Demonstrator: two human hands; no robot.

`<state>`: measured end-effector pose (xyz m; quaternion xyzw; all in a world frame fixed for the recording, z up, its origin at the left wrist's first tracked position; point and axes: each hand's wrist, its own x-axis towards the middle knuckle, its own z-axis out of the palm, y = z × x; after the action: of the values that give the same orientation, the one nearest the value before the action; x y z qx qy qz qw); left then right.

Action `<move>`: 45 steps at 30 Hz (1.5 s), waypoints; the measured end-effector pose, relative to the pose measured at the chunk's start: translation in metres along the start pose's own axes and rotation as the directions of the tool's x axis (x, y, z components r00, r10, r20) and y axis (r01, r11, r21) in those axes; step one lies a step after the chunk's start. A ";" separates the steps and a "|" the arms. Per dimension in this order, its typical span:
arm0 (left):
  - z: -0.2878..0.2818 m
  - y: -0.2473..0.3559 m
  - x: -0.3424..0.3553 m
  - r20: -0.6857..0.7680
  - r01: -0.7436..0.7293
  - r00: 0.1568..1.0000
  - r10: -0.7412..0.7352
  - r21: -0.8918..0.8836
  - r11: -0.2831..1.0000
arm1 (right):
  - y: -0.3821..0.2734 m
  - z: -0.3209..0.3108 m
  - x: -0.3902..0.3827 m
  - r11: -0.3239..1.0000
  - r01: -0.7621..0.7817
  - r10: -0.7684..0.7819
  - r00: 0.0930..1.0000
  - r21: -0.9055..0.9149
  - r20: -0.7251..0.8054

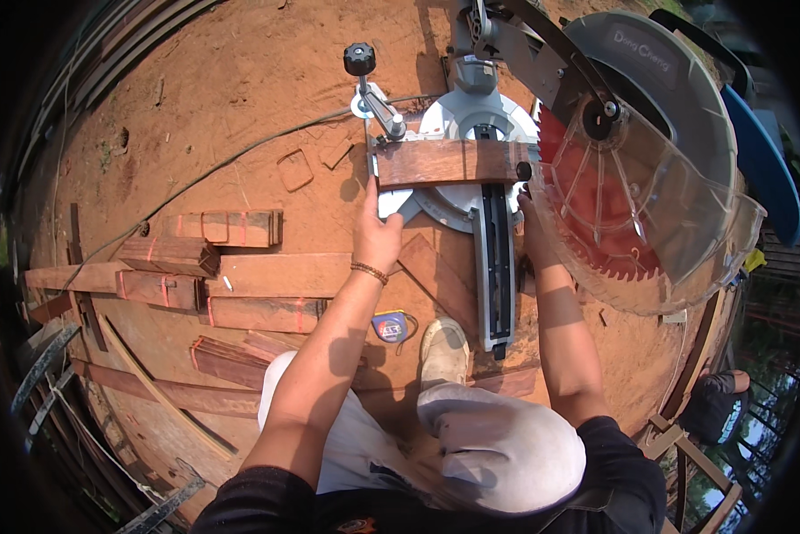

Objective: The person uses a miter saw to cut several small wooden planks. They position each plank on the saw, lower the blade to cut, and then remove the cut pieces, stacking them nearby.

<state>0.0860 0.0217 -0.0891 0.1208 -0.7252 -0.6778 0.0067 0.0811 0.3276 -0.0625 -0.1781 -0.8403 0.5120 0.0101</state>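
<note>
A short reddish-brown wooden board lies across the table of a miter saw, against its fence. My left hand is closed at the board's left end, fingers along the edge and thumb toward me. At the opposite end my right hand holds the board; its fingers are in shade and partly covered by the clear guard. The red toothed saw blade stands raised to the right of the board, inside the clear guard. A clamp with a black knob rises behind the board's left end.
Bundles of wood pieces tied with red string lie on the ground to the left, beside longer planks. A tape measure rests near my shoe. A dark cable crosses the reddish dirt. Wooden framing stands at lower right.
</note>
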 end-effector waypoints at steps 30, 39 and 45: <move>0.119 0.036 -0.009 0.468 -0.427 0.849 0.246 0.332 0.841 | -0.296 -0.214 -0.047 0.616 0.608 -0.777 0.572 -0.501 -0.261; 0.122 0.031 -0.010 0.456 -0.454 0.845 0.280 0.332 0.827 | -0.260 -0.198 -0.074 0.581 0.564 -0.792 0.559 -0.586 -0.247; 0.109 0.026 -0.012 0.459 -0.401 0.853 0.248 0.273 0.874 | -0.234 -0.177 -0.095 0.505 0.532 -0.824 0.530 -0.680 -0.198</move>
<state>0.0742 0.1325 -0.0701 -0.1514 -0.8313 -0.5323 -0.0515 0.1374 0.3538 0.2399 0.0611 -0.9106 0.1363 0.3854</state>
